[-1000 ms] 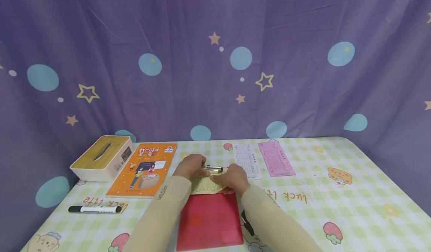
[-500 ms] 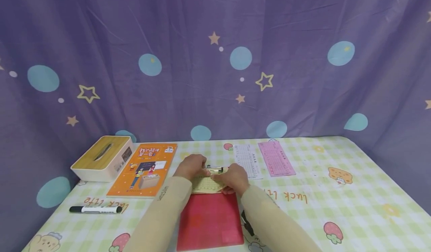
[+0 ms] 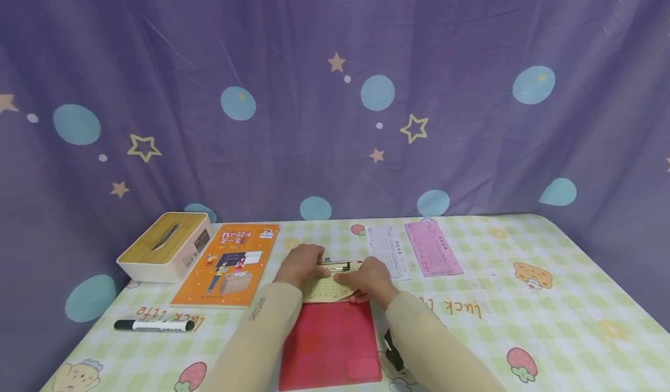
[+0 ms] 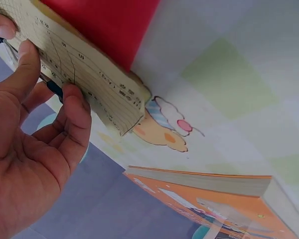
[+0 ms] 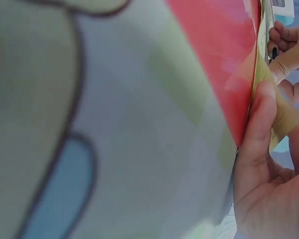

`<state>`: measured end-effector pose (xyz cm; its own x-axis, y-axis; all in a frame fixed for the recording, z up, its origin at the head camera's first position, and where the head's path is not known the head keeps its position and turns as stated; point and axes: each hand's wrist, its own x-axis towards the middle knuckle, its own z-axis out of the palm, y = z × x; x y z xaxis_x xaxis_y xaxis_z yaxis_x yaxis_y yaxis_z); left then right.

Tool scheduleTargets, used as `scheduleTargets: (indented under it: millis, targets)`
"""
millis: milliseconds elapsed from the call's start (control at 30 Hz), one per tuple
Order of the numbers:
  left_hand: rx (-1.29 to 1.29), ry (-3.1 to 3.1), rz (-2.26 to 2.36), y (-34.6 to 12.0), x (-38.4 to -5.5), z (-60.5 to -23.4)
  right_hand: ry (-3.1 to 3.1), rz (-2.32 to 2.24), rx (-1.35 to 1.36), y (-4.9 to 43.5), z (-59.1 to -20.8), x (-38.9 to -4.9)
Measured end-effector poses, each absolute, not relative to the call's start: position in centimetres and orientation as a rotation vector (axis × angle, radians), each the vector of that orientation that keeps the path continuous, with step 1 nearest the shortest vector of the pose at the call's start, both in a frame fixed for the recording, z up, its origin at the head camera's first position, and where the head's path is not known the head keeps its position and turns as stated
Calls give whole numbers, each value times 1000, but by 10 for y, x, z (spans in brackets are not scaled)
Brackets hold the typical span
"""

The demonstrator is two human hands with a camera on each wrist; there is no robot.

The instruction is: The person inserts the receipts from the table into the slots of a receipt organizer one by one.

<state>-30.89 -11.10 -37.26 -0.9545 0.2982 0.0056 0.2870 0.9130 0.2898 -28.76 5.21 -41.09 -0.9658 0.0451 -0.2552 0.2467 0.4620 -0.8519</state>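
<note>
In the head view, a red folder (image 3: 330, 345) lies before me, with yellow printed slips (image 3: 325, 291) across its far end. A shiny metal clip (image 3: 335, 266) with dark ends sits at the slips' far edge. My left hand (image 3: 302, 265) holds the clip; in the left wrist view its thumb lies over the printed sheet (image 4: 92, 74) and its fingers curl by the clip's dark end (image 4: 54, 88). My right hand (image 3: 370, 278) pinches the right end of the slips, its thumb on the yellow paper (image 5: 263, 72) in the right wrist view. The fingertips behind the paper are partly hidden.
An orange book (image 3: 230, 270) and a tissue box (image 3: 164, 246) with a wooden lid stand at the left. Nearer lies a black-and-white marker (image 3: 154, 325). Beyond my right hand are a white slip (image 3: 387, 249) and a pink slip (image 3: 433, 248). A black object (image 3: 392, 351) shows beside my right sleeve.
The head view has shifted a little, so everything appears slightly farther right. Both hands keep nearly the same hold on the clip and slips.
</note>
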Motion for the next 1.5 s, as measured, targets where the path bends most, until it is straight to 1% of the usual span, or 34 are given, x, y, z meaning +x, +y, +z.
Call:
scheduleTargets:
  millis: [333, 633, 933, 1233, 1500]
  targets:
    - [466, 3058, 464, -108, -304, -376, 2390, -1631, 239, 62, -412, -282]
    - [434, 3056, 406, -107, -304, -372, 2266, -1789, 96, 69, -413, -276]
    - [438, 3039, 383, -107, -306, -367, 2292, -1788, -5, 69, -415, -273]
    - [503, 3052, 333, -106, -305, -365, 2314, -1788, 18, 69, -416, -270]
    - [470, 3038, 347, -106, -302, -361, 2341, -1725, 33, 69, -414, -271]
